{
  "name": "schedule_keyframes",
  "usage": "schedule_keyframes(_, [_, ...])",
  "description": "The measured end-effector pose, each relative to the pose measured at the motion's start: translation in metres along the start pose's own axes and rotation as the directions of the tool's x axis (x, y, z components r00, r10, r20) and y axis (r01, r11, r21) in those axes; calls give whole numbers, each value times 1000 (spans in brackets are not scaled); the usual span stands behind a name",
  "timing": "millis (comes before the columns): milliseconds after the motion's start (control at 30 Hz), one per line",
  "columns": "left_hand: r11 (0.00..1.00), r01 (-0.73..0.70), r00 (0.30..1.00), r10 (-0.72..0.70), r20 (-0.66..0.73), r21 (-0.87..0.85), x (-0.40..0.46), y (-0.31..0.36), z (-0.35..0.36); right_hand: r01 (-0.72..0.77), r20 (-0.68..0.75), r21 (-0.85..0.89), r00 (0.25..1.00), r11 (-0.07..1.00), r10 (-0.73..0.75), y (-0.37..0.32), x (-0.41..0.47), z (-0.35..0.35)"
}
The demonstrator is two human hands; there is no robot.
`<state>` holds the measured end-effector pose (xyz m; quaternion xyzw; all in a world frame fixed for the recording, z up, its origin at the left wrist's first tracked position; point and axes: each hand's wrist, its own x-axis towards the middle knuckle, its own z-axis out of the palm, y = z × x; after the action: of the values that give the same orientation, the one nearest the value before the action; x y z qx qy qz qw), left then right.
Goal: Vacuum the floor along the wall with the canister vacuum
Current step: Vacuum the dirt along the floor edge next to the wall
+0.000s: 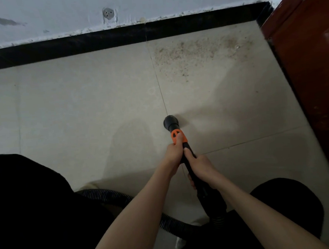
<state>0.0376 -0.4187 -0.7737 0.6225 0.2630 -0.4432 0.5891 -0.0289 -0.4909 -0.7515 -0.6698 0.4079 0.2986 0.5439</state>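
A black vacuum wand (pixel 191 170) with an orange collar (pixel 179 136) points at the beige tile floor (pixel 82 110). Its round black nozzle (pixel 171 122) sits on or just above a tile joint. My left hand (pixel 174 149) grips the wand at the orange collar. My right hand (pixel 202 167) grips the black tube just behind it. A ribbed black hose (pixel 110 195) curves along the floor near my legs. Brown dirt specks (pixel 197 51) lie scattered by the black baseboard (pixel 116 36), far ahead and right of the nozzle.
The white wall (pixel 56 13) with a round socket hole (pixel 108 13) runs across the top. A dark red wooden door or cabinet (pixel 309 57) closes the right side. My dark-clad knees (pixel 30 209) fill the lower corners.
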Motion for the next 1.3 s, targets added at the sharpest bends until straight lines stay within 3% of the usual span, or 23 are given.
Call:
schedule_keyframes(333, [988,-7,980,-24,-198,-151,-21,-33,-42,-47,281,-68,958,997,64,-3,-14,24])
schedule_keyframes(633, [990,38,995,-50,-87,-138,-29,-22,-13,-33,169,-36,985,999,39,8,-18,6])
schedule_keyframes(833, [994,-73,997,72,-19,-86,-32,20,-3,108,75,15,991,994,-109,-17,-23,-8])
schedule_keyframes(1000, [971,-214,977,213,-22,-106,-46,79,7,258,107,121,957,959,-271,-61,-30,-35])
schedule_keyframes(1167, [909,-361,931,363,-30,-209,-81,164,24,510,110,56,851,858,-513,-100,-41,-71])
schedule_keyframes(1300, [804,-530,845,526,-95,-269,-111,227,31,641,42,176,754,747,-656,-112,-52,-96])
